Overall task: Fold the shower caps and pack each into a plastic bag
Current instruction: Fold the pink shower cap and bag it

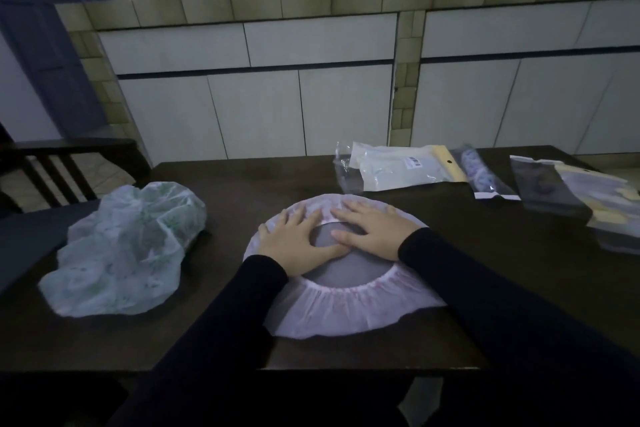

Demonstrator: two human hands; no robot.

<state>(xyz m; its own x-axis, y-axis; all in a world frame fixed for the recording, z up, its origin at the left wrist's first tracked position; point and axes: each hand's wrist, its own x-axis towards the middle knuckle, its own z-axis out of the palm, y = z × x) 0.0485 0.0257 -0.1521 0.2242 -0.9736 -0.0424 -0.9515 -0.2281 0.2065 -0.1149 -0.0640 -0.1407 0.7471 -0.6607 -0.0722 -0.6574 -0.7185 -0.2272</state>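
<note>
Evidently little is folded yet: a pink shower cap (pixel 346 308) lies spread flat at lower centre of the counter (pixel 485 270), elastic opening facing up, its long axis running left to right. The left hand (pixel 294 241) and right hand (pixel 372 230) press flat on its far rim, fingers straight, grasping nothing. A crumpled green-print cap (pixel 128 253) waits at left. Packed bags (pixel 405 168) at upper right suggest some are finished.

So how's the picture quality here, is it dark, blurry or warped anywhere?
Head view: dim and bluish, no glare; the dark table swallows detail, though both hands, left and right, and the pink shower cap read clearly. Wide-angle distortion bends the tiled wall, and the edges look soft.
</note>
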